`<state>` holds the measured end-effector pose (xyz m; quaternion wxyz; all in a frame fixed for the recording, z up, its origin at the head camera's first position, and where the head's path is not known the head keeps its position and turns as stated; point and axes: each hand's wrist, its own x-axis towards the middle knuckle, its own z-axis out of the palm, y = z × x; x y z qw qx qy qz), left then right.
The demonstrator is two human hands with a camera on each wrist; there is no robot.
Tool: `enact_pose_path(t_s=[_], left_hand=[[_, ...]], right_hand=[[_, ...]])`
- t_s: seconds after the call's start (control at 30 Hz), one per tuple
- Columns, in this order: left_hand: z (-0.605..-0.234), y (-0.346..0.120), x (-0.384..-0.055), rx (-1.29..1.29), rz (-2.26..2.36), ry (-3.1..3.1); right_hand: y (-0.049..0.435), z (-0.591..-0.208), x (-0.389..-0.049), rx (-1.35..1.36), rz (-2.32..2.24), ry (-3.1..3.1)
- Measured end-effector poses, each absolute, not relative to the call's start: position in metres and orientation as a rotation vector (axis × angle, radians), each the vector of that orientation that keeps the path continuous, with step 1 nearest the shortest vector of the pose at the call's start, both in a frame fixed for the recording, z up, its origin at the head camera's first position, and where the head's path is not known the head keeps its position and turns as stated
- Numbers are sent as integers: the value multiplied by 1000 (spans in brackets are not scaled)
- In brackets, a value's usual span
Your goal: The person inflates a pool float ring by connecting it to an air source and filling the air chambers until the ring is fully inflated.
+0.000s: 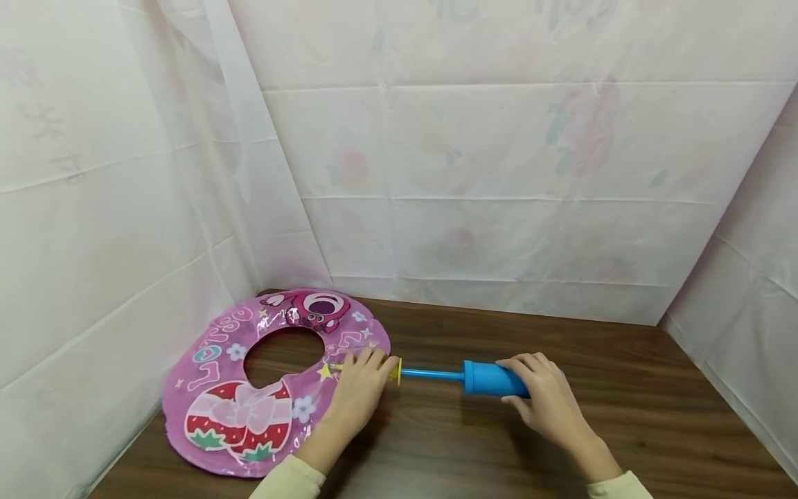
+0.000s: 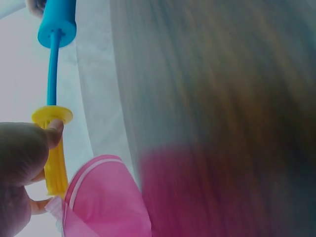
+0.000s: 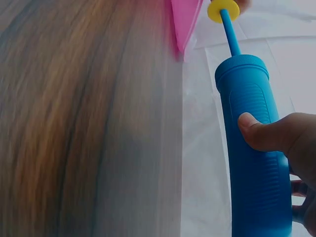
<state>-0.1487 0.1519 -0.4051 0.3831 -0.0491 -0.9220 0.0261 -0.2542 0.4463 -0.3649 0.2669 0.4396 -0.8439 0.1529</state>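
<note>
An inflatable pink swim ring with strawberry and bear prints lies on the left of the table. A hand air pump reaches across to its right side, held by both hands. My left hand grips the pump's yellow end piece, thumb just under its flange. The far end of this piece is right at a clear flap of the ring. My right hand is wrapped round the blue barrel, its thumb along the side. A length of thin blue rod shows between the two hands.
The dark wood table extends to the right and in front of the pump. Pale printed cloth hangs behind the table and along both sides, close to the ring's left edge.
</note>
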Motion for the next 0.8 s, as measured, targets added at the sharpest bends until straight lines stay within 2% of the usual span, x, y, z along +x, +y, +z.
enact_pose_path(t_s=[0.8], left_hand=[[-406, 163, -154, -97, 14, -2392]], right_hand=[[380, -373, -241, 1237, 417, -2291]])
